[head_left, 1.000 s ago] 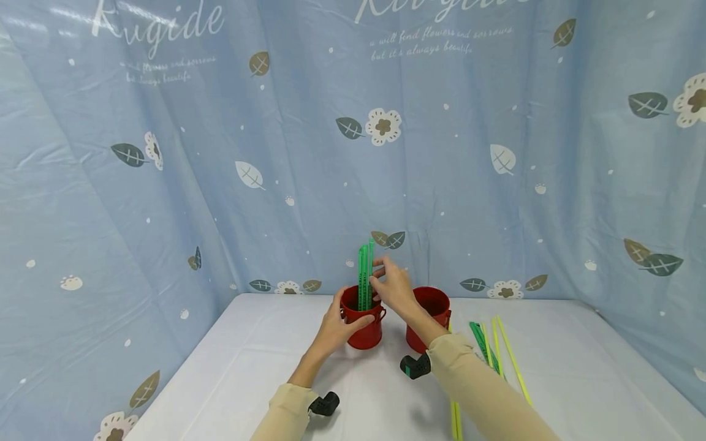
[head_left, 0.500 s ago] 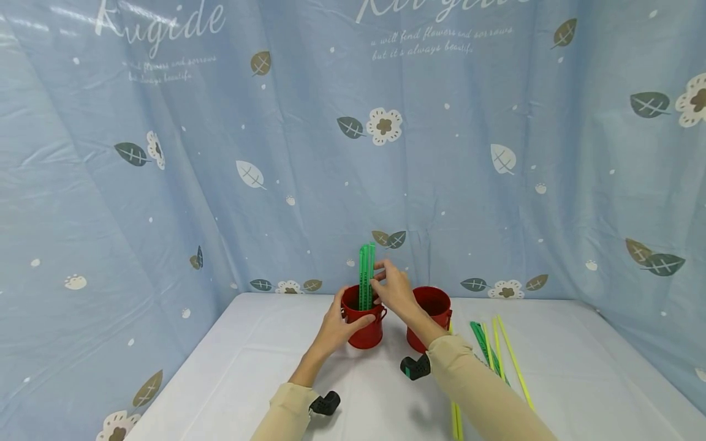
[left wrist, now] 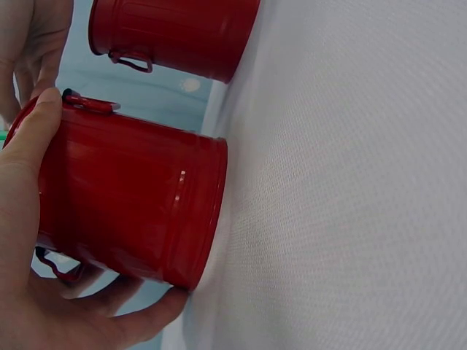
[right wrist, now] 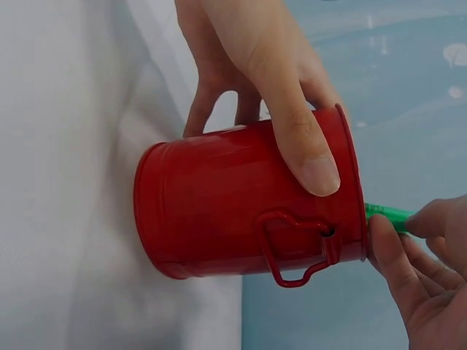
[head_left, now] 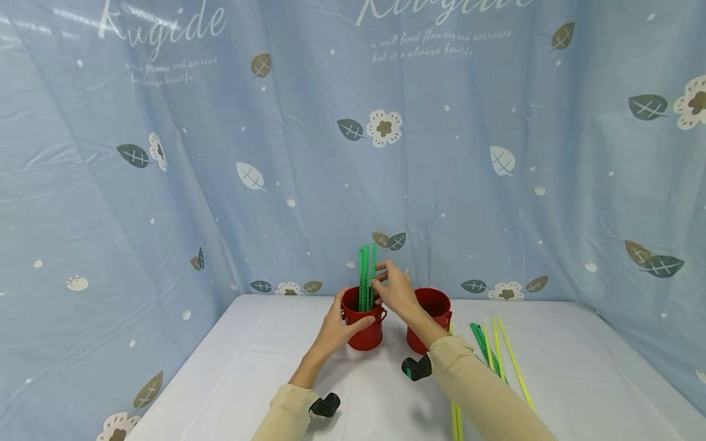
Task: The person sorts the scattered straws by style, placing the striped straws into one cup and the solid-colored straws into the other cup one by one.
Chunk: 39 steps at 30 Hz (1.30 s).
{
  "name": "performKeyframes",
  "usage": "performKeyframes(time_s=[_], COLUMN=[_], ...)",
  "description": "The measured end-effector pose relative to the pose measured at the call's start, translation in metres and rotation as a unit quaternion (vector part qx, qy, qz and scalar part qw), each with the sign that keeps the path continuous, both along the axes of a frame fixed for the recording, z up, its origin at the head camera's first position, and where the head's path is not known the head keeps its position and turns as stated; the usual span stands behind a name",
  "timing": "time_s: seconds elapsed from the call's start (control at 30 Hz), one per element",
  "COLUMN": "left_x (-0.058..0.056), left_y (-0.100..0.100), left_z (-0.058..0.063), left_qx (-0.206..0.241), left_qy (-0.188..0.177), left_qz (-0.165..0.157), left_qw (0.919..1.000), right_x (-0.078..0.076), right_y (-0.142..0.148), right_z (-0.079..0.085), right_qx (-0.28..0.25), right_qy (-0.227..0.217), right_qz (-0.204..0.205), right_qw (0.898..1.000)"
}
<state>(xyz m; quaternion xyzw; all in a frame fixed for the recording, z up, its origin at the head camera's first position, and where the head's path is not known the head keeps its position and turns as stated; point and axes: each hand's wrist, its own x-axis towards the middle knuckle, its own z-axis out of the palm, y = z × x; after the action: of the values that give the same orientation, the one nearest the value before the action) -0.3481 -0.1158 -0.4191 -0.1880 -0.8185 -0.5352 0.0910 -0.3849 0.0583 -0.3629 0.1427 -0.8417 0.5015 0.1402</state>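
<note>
My left hand (head_left: pixel 336 326) grips the left red bucket (head_left: pixel 365 337), thumb over its near side and fingers around the other side. The bucket stands upright on the white table. Several slim green sticks with small dark printed marks (head_left: pixel 364 275) rise from it; their lower ends are hidden inside. My right hand (head_left: pixel 396 290) pinches one green stick (head_left: pixel 373 269) just above the rim, at the bucket's right side. In the right wrist view, thumb and fingers meet on this green stick (right wrist: pixel 390 215) close to the rim.
A second red bucket (head_left: pixel 432 303) stands to the right, partly behind my right forearm. Farther right on the table (head_left: pixel 573 367) lie green sticks (head_left: pixel 480 338) and thin yellow sticks (head_left: pixel 513 358). More yellow sticks (head_left: pixel 455 419) lie beside my right sleeve. A blue patterned curtain (head_left: pixel 309 153) hangs behind.
The green stick in my right hand has sunk slightly into the bucket, then shifted a little right, apart from the others. My left hand keeps its hold on the bucket.
</note>
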Motion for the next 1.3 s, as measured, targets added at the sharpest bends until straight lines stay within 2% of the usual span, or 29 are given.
performKeyframes(time_s=[0.13,0.23,0.47,0.57,0.77,1.1,1.3], left_x=[0.004,0.002,-0.024,-0.028,-0.029,-0.029,-0.026], left_y=[0.0,0.0,-0.002,-0.003,-0.004,-0.004,-0.002], left_z=[0.004,0.001,-0.026,-0.031,-0.033,-0.032,-0.03], left_qx=[-0.002,-0.002,0.001,-0.001,-0.004,0.003,0.013], left_qy=[0.0,0.0,0.004,0.004,0.001,0.0,-0.005], left_qz=[-0.004,-0.004,0.013,0.016,0.017,0.02,0.017], left_qw=[1.0,1.0,0.9999,0.9999,0.9998,0.9998,0.9998], right_x=[0.0,0.0,0.004,0.006,0.009,0.016,0.02], right_y=[0.002,0.002,0.006,0.009,0.018,0.033,0.042], right_z=[0.0,0.001,0.003,0.003,0.007,0.012,0.013], right_qx=[-0.004,-0.006,-0.006,-0.009,-0.029,-0.026,-0.012], right_qy=[0.0,0.0,-0.003,-0.004,-0.001,0.0,0.019], right_qz=[0.0,-0.001,-0.001,0.004,0.016,0.037,0.044], right_qw=[1.0,1.0,1.0,1.0,0.999,0.999,0.999])
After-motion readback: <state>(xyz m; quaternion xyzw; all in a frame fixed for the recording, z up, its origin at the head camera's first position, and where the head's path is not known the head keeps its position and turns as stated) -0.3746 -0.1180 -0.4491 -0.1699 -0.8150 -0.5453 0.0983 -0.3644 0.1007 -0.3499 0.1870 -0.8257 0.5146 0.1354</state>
